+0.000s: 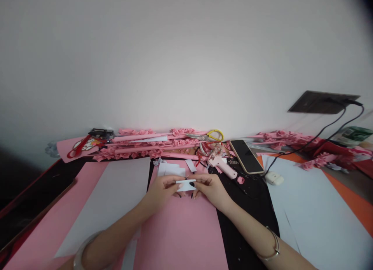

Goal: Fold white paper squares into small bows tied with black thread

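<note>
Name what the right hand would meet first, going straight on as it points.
Past the small white paper strip it holds, the bare right hand would probably meet the bare left hand first, though depth is unclear.

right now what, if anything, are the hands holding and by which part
A small piece of white paper: the left hand pinches its left end, the right hand its right end.

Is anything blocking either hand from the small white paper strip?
Nothing visible: the left hand and right hand both pinch the white paper strip, above the pink sheet. The white slips and pink glue gun lie beyond, not in between.
</note>
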Action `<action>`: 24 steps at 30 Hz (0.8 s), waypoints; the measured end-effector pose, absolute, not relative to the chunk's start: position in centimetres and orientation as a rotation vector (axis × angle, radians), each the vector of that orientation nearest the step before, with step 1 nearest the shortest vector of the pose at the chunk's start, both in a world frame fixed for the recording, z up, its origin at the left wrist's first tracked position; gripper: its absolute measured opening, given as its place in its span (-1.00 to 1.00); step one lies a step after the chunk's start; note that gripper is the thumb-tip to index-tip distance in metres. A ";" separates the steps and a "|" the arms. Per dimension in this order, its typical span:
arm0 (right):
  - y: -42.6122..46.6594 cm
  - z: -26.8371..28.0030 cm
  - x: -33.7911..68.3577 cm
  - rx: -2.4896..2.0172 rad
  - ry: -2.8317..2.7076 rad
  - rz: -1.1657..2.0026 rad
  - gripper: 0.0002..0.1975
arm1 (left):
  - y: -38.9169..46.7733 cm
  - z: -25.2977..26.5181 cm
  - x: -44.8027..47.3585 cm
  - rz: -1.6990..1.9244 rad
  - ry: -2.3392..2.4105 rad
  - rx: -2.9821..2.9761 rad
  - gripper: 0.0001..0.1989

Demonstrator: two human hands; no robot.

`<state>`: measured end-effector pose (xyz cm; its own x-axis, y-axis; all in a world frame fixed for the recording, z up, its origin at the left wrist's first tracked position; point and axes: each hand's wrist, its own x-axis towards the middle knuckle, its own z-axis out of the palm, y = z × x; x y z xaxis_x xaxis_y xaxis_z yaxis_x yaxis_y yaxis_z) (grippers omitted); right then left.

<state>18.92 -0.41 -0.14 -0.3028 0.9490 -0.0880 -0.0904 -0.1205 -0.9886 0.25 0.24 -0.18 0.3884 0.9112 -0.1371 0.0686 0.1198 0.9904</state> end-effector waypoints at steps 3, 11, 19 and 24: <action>-0.5 -0.3 18.8 -1.058 -1.335 1.504 -0.72 | 0.2 -0.3 0.3 0.802 0.991 1.334 -0.74; -0.7 -0.4 18.8 -1.092 -1.441 1.403 -0.77 | 0.1 -0.2 0.4 0.749 1.050 1.379 -0.85; -0.8 -0.3 18.9 -1.099 -1.544 1.395 -0.83 | -0.2 0.0 0.2 0.699 1.089 1.457 -0.86; -0.9 -0.2 19.1 -1.156 -1.779 1.220 -0.87 | -0.5 0.4 0.4 0.669 1.073 1.509 -0.88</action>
<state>19.09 -0.94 -0.24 -0.3742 0.9261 0.0483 0.2885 0.1657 -0.9430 0.37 -0.47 0.44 0.4274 0.8929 -0.1412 0.2666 0.0248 0.9635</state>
